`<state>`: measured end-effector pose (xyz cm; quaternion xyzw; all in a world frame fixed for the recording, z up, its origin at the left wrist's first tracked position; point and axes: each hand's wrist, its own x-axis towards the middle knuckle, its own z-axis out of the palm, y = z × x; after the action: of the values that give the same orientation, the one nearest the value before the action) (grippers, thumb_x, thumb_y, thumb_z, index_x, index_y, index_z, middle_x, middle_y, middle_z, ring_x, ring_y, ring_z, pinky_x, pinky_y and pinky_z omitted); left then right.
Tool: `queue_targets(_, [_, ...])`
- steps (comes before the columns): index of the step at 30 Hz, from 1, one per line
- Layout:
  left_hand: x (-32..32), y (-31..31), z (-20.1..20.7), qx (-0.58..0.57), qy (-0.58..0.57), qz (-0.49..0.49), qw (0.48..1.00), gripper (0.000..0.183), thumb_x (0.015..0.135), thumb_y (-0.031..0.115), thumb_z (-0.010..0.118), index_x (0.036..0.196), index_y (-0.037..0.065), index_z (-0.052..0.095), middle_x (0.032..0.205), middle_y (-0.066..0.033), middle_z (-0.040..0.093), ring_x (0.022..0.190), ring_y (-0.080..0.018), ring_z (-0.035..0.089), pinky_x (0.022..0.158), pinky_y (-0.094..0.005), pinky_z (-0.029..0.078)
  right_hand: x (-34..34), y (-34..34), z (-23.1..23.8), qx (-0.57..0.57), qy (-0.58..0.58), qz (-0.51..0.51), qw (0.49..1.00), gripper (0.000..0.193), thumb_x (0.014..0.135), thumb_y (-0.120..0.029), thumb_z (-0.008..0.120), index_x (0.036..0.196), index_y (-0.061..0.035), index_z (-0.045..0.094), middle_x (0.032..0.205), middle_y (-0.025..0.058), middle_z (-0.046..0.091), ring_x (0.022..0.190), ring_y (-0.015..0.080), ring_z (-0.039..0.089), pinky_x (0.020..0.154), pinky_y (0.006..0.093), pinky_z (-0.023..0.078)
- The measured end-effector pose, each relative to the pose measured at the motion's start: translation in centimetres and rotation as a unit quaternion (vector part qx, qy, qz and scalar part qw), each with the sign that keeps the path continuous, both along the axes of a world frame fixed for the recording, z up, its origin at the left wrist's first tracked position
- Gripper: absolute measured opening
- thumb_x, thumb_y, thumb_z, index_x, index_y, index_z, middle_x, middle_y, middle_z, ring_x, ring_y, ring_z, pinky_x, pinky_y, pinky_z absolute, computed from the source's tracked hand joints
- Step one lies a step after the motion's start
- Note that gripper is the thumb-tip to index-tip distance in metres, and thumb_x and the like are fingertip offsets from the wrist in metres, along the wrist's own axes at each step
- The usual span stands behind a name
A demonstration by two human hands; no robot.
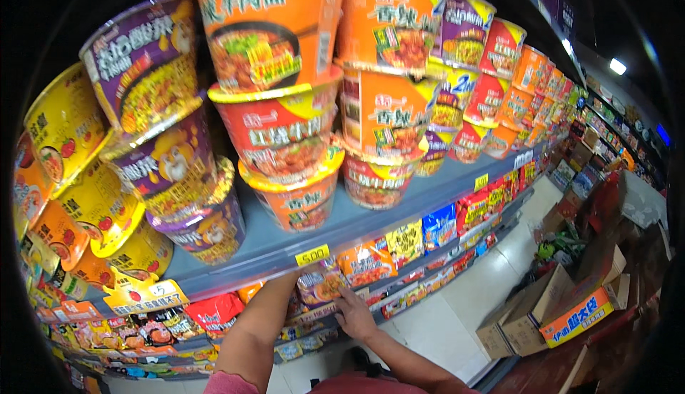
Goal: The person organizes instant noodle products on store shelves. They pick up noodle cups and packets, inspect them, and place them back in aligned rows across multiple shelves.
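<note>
1. The left hand [303, 278], lower centre of the frame, grips the top of a purple noodle packet [322, 285] on the shelf below the grey shelf edge [285, 248].
2. The packet stands upright, long axis near vertical, face outward.
3. The right hand [354, 315] rests open-fingered just below the packet.
4. Stacked noodle bowls [285, 137] fill the upper frame.
</note>
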<state>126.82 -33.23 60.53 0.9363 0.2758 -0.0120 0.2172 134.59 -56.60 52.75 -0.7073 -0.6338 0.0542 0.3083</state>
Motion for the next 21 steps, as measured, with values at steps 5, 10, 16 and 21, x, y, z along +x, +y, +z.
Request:
queue_targets(5, [4.0,-1.9,-0.4,0.002,-0.017,-0.032,0.999,0.043,0.098,0.03,0.05,0.127,-0.001,0.055,0.127,-0.0267,0.059,0.114,-0.0424,0.058,0.097,-0.0494,0.046,2.7,-2.4,0.6,-0.058,-0.031,-0.013,0.998,0.052,0.085,-0.024,0.069,0.132,-0.0047,0.057,0.149,0.02,0.042,0.137,0.0382,0.042,0.109,0.0549,0.035])
queue_targets(10, [1.5,-0.9,0.0,0.009,-0.014,0.006,1.0,0.04,0.097,0.028,0.052,0.125,-0.001,0.056,0.126,-0.0258,0.059,0.114,-0.0418,0.058,0.097,-0.0494,0.046,1.4,-0.9,0.7,-0.035,-0.063,0.022,0.997,0.057,0.084,-0.028,0.07,0.137,-0.0104,0.055,0.149,0.0176,0.041,0.135,0.0366,0.043,0.106,0.0549,0.037])
queue_targets(16, [-0.2,-1.0,-0.4,0.004,-0.032,0.034,0.999,0.038,0.095,0.026,0.054,0.121,-0.001,0.057,0.126,-0.0246,0.058,0.114,-0.0412,0.057,0.097,-0.0494,0.046,1.8,-0.4,-0.5,-0.051,-0.036,0.048,0.997,0.06,0.082,-0.027,0.072,0.138,-0.0168,0.055,0.149,0.011,0.044,0.135,0.0343,0.044,0.107,0.0566,0.036])
queue_targets(21, [1.3,-2.9,0.5,0.006,-0.099,0.022,0.995,0.036,0.094,0.024,0.055,0.119,-0.001,0.058,0.125,-0.0236,0.058,0.114,-0.0406,0.057,0.097,-0.0494,0.046,3.1,-0.3,-2.4,0.009,-0.059,0.041,0.997,0.06,0.072,-0.027,0.08,0.126,-0.0052,0.064,0.141,0.0244,0.049,0.128,0.0419,0.048,0.109,0.0528,0.037])
